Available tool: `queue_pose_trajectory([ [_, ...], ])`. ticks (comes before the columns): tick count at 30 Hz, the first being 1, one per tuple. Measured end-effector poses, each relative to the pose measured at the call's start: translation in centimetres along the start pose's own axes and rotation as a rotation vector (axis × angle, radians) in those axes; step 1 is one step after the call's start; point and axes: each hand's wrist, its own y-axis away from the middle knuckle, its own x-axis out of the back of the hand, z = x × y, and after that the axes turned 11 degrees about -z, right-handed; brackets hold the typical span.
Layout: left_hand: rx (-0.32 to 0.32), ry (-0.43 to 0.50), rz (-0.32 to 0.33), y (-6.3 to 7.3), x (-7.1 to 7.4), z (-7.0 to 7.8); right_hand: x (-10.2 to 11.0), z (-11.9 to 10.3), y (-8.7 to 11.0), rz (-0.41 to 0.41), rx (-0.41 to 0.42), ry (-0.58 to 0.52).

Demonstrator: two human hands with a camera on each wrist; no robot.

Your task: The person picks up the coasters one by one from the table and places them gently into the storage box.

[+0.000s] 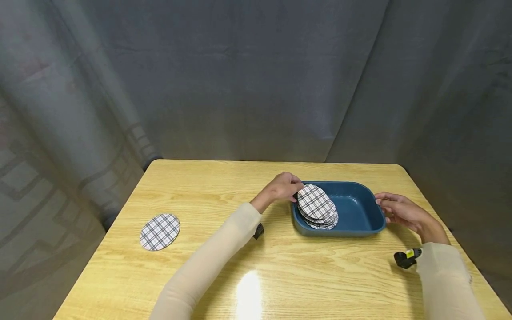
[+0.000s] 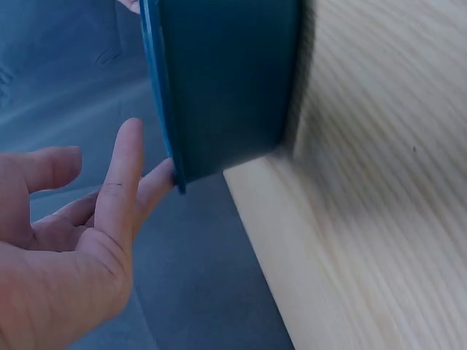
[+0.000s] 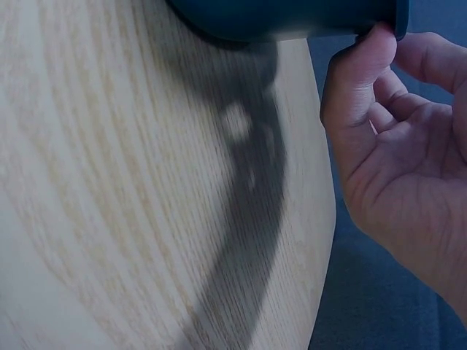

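Observation:
A blue rectangular bin (image 1: pixel 354 213) stands on the table toward the right. A pile of round plaid coasters (image 1: pixel 314 202) lies inside against its left end. My left hand (image 1: pixel 283 186) is at the bin's left rim beside the pile. In the left wrist view, the thumb and index finger of that hand (image 2: pixel 80 233) are apart, and another fingertip touches the rim. My right hand (image 1: pixel 402 211) holds the right end of the bin. The right wrist view shows its thumb and forefinger (image 3: pixel 430 58) pinching the rim.
One more plaid coaster (image 1: pixel 160 232) lies alone on the left part of the wooden table (image 1: pixel 240 195). Grey curtains (image 1: pixel 240 80) hang behind the table and along both sides. The table's right edge runs close to my right arm.

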Motion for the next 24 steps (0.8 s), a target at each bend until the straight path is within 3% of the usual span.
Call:
queue_pose_trajectory([
  [4,0.001,0.027,0.016,0.7,1.0,-0.1,0.0,0.0,0.1,0.000,0.001,-0.015],
  [9,-0.009,0.022,0.051,2.2,3.0,-1.2,0.1,0.1,0.1,-0.004,0.001,-0.018],
  [11,-0.001,-0.054,0.073,3.0,3.9,-1.9,0.1,0.0,0.1,-0.005,0.001,-0.006],
  [17,0.091,-0.434,0.146,5.1,6.9,-4.1,0.4,0.0,0.5,-0.010,0.005,0.014],
  [24,0.322,-0.606,0.096,8.9,10.6,-7.5,0.1,0.3,0.6,-0.002,0.007,0.008],
])
